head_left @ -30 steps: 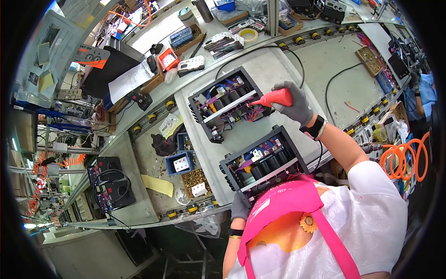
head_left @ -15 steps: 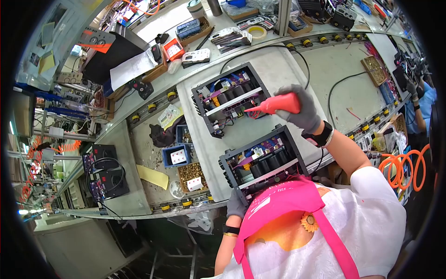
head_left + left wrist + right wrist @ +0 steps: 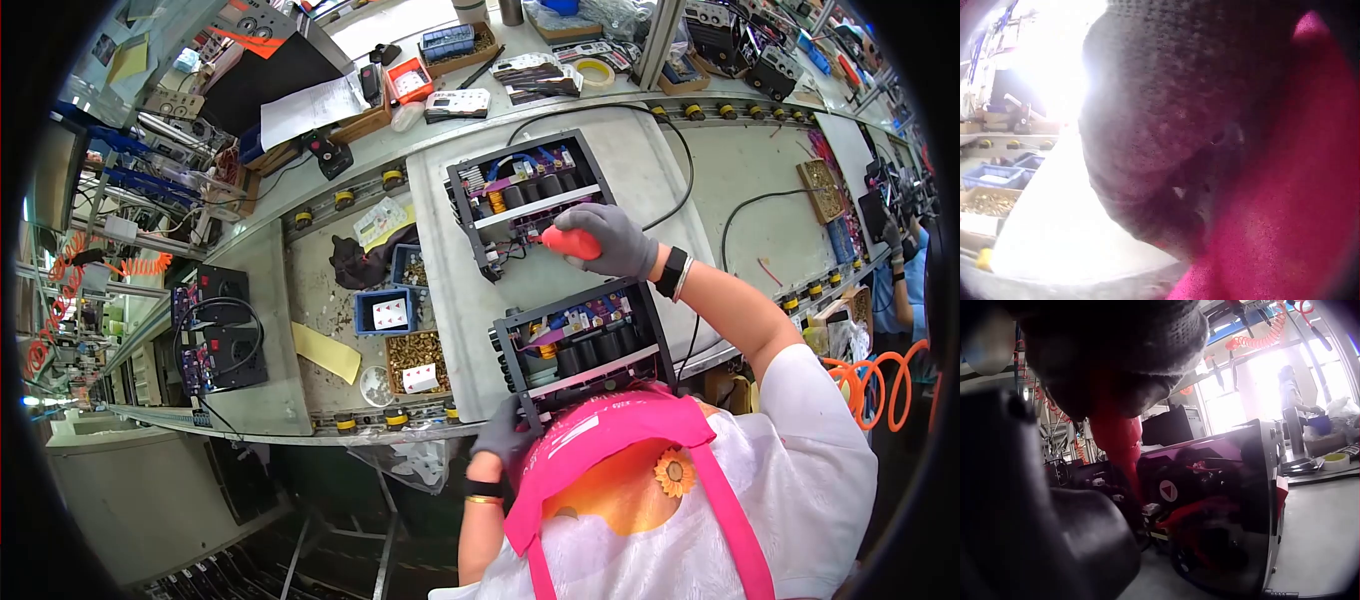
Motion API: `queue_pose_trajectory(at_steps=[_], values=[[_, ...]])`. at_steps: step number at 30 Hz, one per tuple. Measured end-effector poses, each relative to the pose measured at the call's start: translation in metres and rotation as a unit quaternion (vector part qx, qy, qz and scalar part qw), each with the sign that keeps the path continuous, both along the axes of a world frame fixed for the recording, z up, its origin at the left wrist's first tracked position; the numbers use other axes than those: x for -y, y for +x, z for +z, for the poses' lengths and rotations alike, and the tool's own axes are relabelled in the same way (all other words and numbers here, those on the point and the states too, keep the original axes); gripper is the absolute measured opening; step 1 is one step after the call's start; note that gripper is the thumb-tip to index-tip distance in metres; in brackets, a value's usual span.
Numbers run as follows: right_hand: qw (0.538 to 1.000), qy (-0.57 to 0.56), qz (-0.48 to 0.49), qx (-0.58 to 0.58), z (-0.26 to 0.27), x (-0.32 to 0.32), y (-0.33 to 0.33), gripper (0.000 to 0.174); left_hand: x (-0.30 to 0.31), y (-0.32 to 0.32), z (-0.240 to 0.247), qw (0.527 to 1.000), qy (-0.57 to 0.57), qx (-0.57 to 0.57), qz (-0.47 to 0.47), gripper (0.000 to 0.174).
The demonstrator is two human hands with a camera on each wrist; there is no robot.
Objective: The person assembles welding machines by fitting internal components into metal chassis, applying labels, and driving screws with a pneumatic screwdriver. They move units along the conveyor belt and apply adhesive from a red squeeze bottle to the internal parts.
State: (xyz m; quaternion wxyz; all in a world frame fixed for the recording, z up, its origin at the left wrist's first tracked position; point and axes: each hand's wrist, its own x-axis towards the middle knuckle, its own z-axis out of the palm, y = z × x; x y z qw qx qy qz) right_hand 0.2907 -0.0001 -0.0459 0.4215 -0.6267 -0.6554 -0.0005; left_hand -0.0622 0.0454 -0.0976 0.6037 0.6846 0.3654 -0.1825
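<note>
In the head view my grey-gloved right hand (image 3: 618, 240) grips a red squeeze bottle (image 3: 572, 238) over the far open-topped black metal chassis (image 3: 550, 208). Its tapered nozzle (image 3: 1132, 469) points down among wires and connectors inside that chassis in the right wrist view. A second similar chassis (image 3: 590, 366) stands nearer, against the pink apron (image 3: 600, 430). At its near left corner, my gloved left hand (image 3: 503, 430) holds on with curled fingers, partly hidden by the apron. The left wrist view is dark, with the glove (image 3: 1147, 125) filling its middle.
Both chassis stand on a pale board (image 3: 450, 330). Left of it lie blue bins (image 3: 381, 313), a box of brass-coloured parts (image 3: 415, 355) and a yellow sheet (image 3: 325, 352). A black cable (image 3: 690, 170) curves along the right. Another person (image 3: 905, 285) works at far right.
The bottle has tipped steeper and its nozzle has gone lower into the far chassis. My left hand stays at the near chassis corner. The head view has shifted.
</note>
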Motion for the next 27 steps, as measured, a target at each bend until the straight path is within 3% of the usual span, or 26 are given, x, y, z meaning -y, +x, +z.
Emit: queue_pose_trajectory(at_steps=[1, 3, 4, 5, 6, 7, 9, 11, 14, 17, 20, 23, 27], values=[[1.0, 0.008, 0.0, 0.013, 0.0, 0.001, 0.0, 0.039, -0.016, -0.027, -0.032, 0.998, 0.006, 0.048, -0.027, 0.075], [0.999, 0.018, 0.002, 0.034, 0.001, 0.003, -0.002, 0.038, -0.053, -0.026, 0.012, 0.994, 0.09, -0.034, -0.051, 0.074], [0.999, 0.02, 0.005, 0.042, 0.006, 0.004, -0.004, 0.038, -0.076, -0.028, 0.005, 0.992, 0.123, -0.022, -0.016, 0.071], [0.999, 0.023, 0.008, 0.049, 0.008, 0.005, -0.005, 0.038, -0.088, -0.024, 0.01, 0.971, 0.234, 0.046, 0.035, 0.064], [0.998, 0.024, 0.01, 0.055, 0.008, 0.005, -0.006, 0.038, -0.105, -0.011, 0.018, 0.964, 0.255, 0.005, 0.075, 0.056], [0.998, 0.026, 0.012, 0.061, 0.008, 0.005, -0.006, 0.038, -0.121, -0.004, 0.002, 0.945, 0.273, 0.112, 0.14, 0.053], [0.997, 0.02, 0.014, 0.072, 0.007, 0.007, -0.006, 0.039, -0.149, 0.027, -0.013, 0.921, 0.299, 0.21, 0.135, 0.058], [0.997, 0.006, 0.011, 0.079, 0.007, 0.008, -0.007, 0.039, -0.152, 0.069, -0.004, 0.937, 0.225, 0.226, 0.141, 0.068], [0.997, 0.019, 0.013, 0.078, 0.003, 0.008, -0.005, 0.039, -0.153, 0.112, -0.014, 0.947, 0.251, 0.197, 0.048, 0.068], [0.998, -0.002, 0.003, 0.066, 0.006, 0.008, -0.005, 0.039, -0.154, 0.134, -0.038, 0.946, 0.224, 0.233, 0.009, 0.075], [0.997, -0.069, -0.036, -0.008, 0.013, 0.01, -0.005, 0.041, -0.155, 0.142, -0.047, 0.949, 0.197, 0.247, 0.021, 0.07], [0.993, 0.041, -0.038, -0.101, 0.031, 0.0, -0.017, 0.046, -0.158, 0.143, -0.048, 0.947, 0.213, 0.242, 0.006, 0.066], [0.995, 0.052, 0.008, -0.079, 0.03, -0.021, -0.027, 0.051, -0.16, 0.142, -0.036, 0.944, 0.198, 0.263, -0.015, 0.067]])
